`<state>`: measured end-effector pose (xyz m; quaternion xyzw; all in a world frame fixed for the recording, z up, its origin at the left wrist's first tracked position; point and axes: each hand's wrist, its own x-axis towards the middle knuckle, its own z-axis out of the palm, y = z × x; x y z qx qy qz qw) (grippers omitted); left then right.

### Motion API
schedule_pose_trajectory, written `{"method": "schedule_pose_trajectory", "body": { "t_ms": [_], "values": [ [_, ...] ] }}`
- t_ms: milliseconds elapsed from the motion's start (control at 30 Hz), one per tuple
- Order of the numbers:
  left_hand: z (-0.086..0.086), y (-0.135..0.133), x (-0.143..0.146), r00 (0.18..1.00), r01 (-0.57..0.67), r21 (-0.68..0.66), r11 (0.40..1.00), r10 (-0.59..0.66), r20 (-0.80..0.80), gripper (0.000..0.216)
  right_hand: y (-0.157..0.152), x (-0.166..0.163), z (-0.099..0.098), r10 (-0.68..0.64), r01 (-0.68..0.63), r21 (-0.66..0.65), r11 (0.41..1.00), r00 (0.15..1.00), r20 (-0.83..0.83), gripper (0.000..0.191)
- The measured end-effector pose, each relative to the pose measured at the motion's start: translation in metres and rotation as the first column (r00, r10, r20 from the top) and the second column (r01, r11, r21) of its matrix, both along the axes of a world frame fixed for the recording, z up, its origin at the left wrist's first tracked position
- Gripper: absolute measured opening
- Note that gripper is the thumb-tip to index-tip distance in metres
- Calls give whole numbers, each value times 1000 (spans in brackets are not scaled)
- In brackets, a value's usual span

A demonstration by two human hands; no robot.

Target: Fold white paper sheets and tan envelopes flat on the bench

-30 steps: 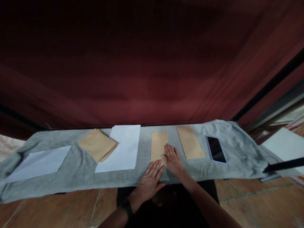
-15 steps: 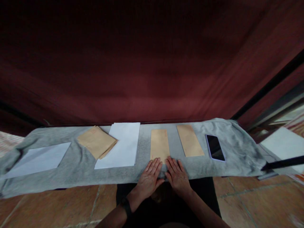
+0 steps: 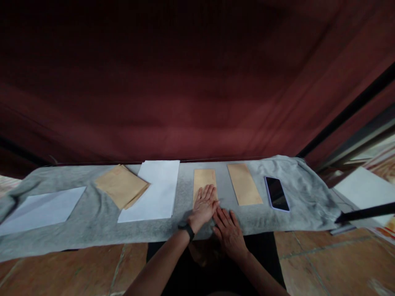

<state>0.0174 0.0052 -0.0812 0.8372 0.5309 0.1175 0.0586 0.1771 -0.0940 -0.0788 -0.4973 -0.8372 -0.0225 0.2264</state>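
My left hand [image 3: 204,204] lies flat with fingers stretched out on the near half of a long brown envelope [image 3: 204,180] in the middle of a grey cloth [image 3: 92,228]. A dark band sits on that wrist. My right hand [image 3: 227,228] rests open and flat on the cloth just in front of the envelope's near edge, fingertips close to the left hand. Neither hand holds anything.
A second long brown envelope [image 3: 244,189] and a dark phone [image 3: 277,193] lie to the right. To the left are a white sheet [image 3: 152,193], a stack of brown envelopes [image 3: 121,186] and another white sheet [image 3: 40,209]. A dark red curtain [image 3: 185,82] hangs behind.
My left hand slid forward from the cloth's front edge onto the middle envelope. My right hand drew back off the envelope to the cloth in front of it.
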Motion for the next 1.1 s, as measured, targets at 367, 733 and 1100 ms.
{"method": "schedule_pose_trajectory", "body": {
  "t_ms": [367, 733, 1100],
  "values": [
    [-8, 32, 8, 995, -93, 49, 994, 91, 44, 63, 0, 0, 5, -14, 15, -17, 1000, 1000, 11, 48],
    [-4, -4, -21, 965, -240, 88, 967, 247, -87, 68, 0, -1, 1, -21, 21, 27, 999, 1000, 19, 50],
    [15, -54, -52, 988, 141, 48, 989, -138, -65, 54, 1, 2, -6, -9, 9, -25, 1000, 1000, 13, 47]
  ]
}}
